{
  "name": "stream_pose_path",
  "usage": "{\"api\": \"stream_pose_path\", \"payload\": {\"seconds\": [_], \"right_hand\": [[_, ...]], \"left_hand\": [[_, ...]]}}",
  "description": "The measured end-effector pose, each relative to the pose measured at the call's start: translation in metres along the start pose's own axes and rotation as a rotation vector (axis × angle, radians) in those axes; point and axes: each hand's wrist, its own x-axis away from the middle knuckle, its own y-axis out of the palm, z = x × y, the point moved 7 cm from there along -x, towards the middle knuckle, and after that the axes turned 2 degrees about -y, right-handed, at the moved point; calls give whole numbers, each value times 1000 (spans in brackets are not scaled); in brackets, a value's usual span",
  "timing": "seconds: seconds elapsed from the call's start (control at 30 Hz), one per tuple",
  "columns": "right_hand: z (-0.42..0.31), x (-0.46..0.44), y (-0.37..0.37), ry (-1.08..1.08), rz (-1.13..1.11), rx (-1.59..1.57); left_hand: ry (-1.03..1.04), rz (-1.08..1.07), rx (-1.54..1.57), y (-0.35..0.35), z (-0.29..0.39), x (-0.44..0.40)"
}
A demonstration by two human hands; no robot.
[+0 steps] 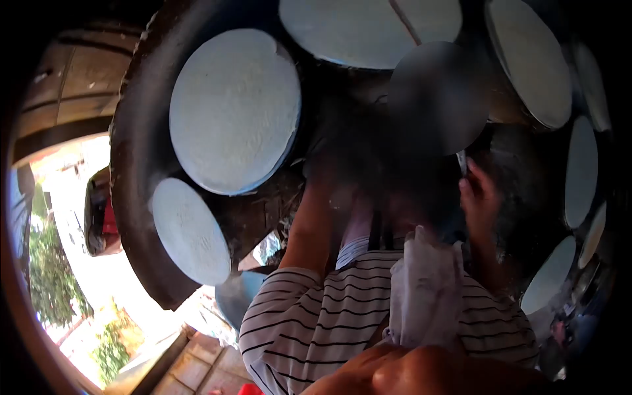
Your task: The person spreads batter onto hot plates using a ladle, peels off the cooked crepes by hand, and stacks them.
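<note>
Well, the thin pale strip (462, 160) is right by my right hand (480, 194), off to the right of the big pale disc (235, 112) and nearer my body. Those fingers are bent and the strip reaches their tips — whether they truly pinch it, I cannot tell. My left forearm (311, 230) reaches up between the big disc and that strip, but the left hand is lost in dark blur, so I cannot say if it is apart, closed or holding anything.

Just beside the big disc, on its left and closer to me, lies a smaller-looking disc (191, 230). Beyond it and to the right is a wide disc (342, 36) crossed by a thin brown line, and farther right more pale discs (581, 172) curve back towards me. Left of the big disc runs a dark curved rim (125, 151).

As for progress, I judge a good number of discs to be set out, their faces mostly pale and whole. Which are finished, and what is left — blur hides the middle, so I cannot tell.
</note>
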Motion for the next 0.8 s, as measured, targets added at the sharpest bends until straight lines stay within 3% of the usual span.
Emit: {"api": "stream_pose_path", "payload": {"seconds": [0.17, 0.23, 0.3, 0.33, 0.37, 0.43, 0.5, 0.6, 0.63, 0.73, 0.8], "right_hand": [[-9, 20, -52, -51, 203, 57], [-2, 34, -100, -71, 372, 104], [-5, 41, -153, -61, 536, 274], [-6, 42, -208, -54, 631, 245], [-5, 44, -243, -40, 695, 288], [4, 31, -284, -37, 767, 303], [15, 5, -319, -46, 772, 231], [9, -51, -369, -81, 720, 270], [0, -68, -385, -106, 735, 359], [-5, -120, -427, -72, 633, 335], [15, -148, -437, -91, 616, -255]], "left_hand": [[-182, -121, -66, 20, -40, 10], [-276, -241, -144, 67, -72, 43], [-309, -517, -315, 155, -108, 94], [-237, -689, -464, 218, -124, 140], [20, -718, -753, 284, -128, 201], [487, -964, -849, 386, -141, 243], [1263, -743, -1251, 460, -138, 281], [1341, -462, -1423, 516, -157, 249], [1143, -534, -1393, 527, -165, 231], [1100, -340, -1459, 540, -164, 239], [1076, -290, -1412, 549, -164, 245]]}}
